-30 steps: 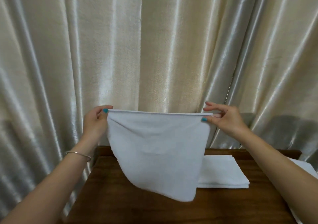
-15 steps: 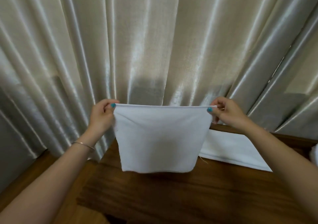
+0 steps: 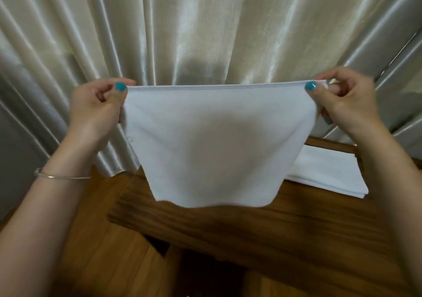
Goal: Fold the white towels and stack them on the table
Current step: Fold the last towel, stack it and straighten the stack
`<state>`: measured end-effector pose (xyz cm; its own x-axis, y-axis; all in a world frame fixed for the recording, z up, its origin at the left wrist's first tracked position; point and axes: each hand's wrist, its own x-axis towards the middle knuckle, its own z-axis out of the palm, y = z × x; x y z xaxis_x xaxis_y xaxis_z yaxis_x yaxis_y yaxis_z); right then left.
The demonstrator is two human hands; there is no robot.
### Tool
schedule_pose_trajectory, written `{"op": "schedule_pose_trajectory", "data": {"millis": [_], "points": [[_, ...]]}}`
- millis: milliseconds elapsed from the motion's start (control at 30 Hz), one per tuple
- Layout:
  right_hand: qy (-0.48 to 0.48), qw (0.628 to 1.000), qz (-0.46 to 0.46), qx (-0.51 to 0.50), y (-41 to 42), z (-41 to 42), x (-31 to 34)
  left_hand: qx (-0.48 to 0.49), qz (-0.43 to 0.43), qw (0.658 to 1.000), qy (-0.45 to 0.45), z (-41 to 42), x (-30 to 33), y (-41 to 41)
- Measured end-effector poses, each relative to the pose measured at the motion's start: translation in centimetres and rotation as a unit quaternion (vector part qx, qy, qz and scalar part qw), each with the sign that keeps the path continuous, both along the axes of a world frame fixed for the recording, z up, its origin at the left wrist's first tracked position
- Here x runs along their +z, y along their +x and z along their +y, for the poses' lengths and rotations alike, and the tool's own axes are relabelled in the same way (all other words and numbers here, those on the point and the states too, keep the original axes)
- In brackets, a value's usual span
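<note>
A white towel [image 3: 217,146] hangs in the air, stretched flat between both hands, with its top hem taut and its lower edge loose above the dark wooden table [image 3: 262,232]. My left hand [image 3: 96,111] pinches the top left corner between thumb and fingers. My right hand [image 3: 344,104] pinches the top right corner the same way. A stack of folded white towels [image 3: 328,173] lies on the table at the back right, partly hidden behind the hanging towel and my right forearm.
Shiny cream curtains [image 3: 205,29] hang close behind the table and fill the background. A wooden floor [image 3: 96,239] shows to the left of and below the table's left edge. A thin bangle [image 3: 59,176] circles my left wrist.
The view has tilted down and shifted left, so the table sits lower right and the floor shows. The towel is held closer and higher; its lower edge has swung and now hangs curved.
</note>
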<state>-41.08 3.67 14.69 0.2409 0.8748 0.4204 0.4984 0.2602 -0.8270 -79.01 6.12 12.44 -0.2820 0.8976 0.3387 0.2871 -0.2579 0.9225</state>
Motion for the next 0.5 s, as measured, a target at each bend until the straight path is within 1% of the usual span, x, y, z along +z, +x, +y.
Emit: {"op": "schedule_pose_trajectory", "data": {"millis": [100,200,267,367,433,500], "points": [[-0.046,0.998,0.016,-0.037,-0.2,2.3,-3.6,-0.007,0.014,0.998,-0.058,2.7,-3.1,0.6],[-0.137,0.987,-0.014,-0.088,-0.7,5.7,-10.0,0.017,0.044,0.988,-0.148,6.9,-9.5,1.9],[-0.197,0.973,-0.017,-0.121,-1.2,8.1,-15.2,0.035,0.067,0.971,-0.227,10.1,-14.6,2.8],[-0.275,0.949,0.014,-0.152,-2.3,11.8,-22.4,0.033,0.094,0.944,-0.315,14.4,-22.2,3.0],[-0.309,0.935,-0.022,-0.171,-3.0,14.3,-25.9,0.029,0.106,0.937,-0.331,16.6,-25.6,3.1],[-0.305,0.935,-0.030,-0.177,-3.7,16.5,-27.9,0.036,0.177,0.927,-0.328,18.3,-26.9,3.5]]}}
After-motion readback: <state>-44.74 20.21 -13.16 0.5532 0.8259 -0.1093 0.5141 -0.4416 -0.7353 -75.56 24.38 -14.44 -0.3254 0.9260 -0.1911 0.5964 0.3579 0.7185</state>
